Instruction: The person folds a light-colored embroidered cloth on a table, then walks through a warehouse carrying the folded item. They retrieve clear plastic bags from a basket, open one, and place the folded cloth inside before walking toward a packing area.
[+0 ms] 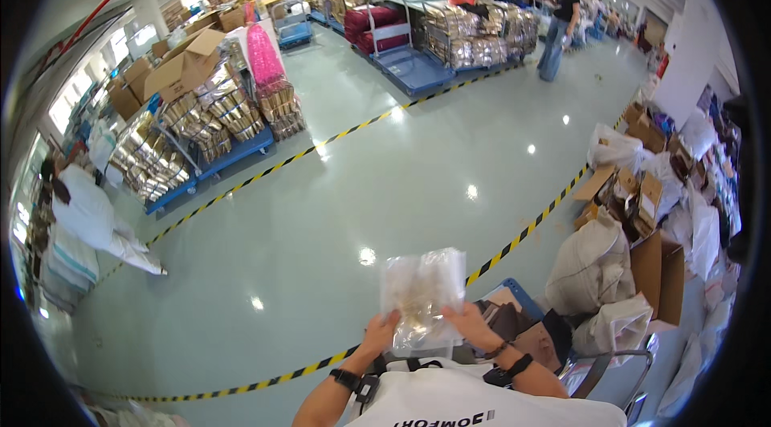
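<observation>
In front of my body I hold up a stack of clear plastic bags (423,278), glossy and see-through, with a brownish tint near the middle. My left hand (381,332) grips its left edge, the thumb lying on top. On the opposite edge, my right hand (472,326) is closed in the same way. What lies inside or under the plastic is too blurred to tell. Just beyond my right hand, dark and tan folded pieces (538,343) lie on a blue cart (524,298).
Beige sacks (590,266), an open cardboard box (660,274) and white bags crowd the right side. Yellow-black floor tape (526,234) bounds the walkway. Blue trolleys (233,154) with gold bundles stand at the far left. One person (560,22) stands at the back; another person (84,202) is at the left.
</observation>
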Demonstrator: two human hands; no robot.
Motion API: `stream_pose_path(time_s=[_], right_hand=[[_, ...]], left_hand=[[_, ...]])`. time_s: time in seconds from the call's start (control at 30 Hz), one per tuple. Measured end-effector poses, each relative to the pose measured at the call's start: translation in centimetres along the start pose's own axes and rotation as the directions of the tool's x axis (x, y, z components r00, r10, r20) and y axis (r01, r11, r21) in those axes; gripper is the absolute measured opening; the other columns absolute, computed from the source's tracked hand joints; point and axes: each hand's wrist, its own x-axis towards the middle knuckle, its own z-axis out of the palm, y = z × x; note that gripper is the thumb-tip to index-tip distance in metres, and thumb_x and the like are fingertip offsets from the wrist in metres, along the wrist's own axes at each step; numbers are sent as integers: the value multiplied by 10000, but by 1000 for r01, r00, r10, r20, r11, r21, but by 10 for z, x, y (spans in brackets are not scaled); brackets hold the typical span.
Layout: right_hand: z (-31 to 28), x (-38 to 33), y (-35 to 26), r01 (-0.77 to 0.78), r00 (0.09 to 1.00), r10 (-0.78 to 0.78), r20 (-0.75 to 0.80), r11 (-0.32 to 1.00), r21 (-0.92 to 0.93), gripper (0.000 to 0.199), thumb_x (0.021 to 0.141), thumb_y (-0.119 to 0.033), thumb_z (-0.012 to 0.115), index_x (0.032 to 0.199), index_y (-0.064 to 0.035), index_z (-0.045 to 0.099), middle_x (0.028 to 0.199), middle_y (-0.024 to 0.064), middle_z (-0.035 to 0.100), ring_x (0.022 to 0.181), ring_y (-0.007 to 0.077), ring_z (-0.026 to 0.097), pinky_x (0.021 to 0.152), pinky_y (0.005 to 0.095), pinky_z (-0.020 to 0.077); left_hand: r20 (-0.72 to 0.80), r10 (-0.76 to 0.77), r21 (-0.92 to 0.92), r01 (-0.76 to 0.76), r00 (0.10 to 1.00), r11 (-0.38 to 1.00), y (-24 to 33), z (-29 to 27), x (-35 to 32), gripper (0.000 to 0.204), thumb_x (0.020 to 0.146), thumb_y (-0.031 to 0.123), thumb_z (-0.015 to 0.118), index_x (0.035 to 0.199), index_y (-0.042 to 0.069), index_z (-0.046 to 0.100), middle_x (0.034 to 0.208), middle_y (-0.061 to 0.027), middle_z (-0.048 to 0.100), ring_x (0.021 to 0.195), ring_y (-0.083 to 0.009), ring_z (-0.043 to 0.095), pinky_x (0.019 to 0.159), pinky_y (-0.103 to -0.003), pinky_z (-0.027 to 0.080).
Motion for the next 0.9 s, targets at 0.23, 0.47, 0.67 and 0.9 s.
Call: stream_pose_path(time_s=[0.23,0.47,0.67,0.9], right_hand=[[-53,121,-39,-7,968,44,-247,989,148,427,960,-265,633,1269,20,557,1127,44,634,1030,118,544,925,299,449],[-158,292,-52,25,976,-23,-218,1000,9,437,948,-277,626,1253,24,536,1069,84,660,964,156,581,885,331,471],[-275,413,-121,-64,956,-40,-292,939,-338,514,953,-297,581,1358,-7,453,1016,232,667,898,316,664,799,409,507],[-435,542,-136,-83,895,-47,-444,960,-269,584,969,-365,566,1377,25,418,1051,286,642,977,435,636,822,452,496]], left_hand=[[281,122,-287,-38,952,957,82,-14,169,188,974,246,611,902,74,629,739,33,582,638,-76,542,571,-256,467],[283,56,-256,19,958,967,162,5,331,163,963,181,613,1067,61,648,889,10,644,779,-87,582,686,-266,493],[306,-70,-303,168,949,938,256,69,471,302,954,171,621,1199,-7,623,1099,-65,672,967,-144,625,845,-307,508],[389,15,-393,151,921,907,342,171,690,195,925,99,638,1065,-35,662,977,-65,681,836,-145,643,698,-277,531]])
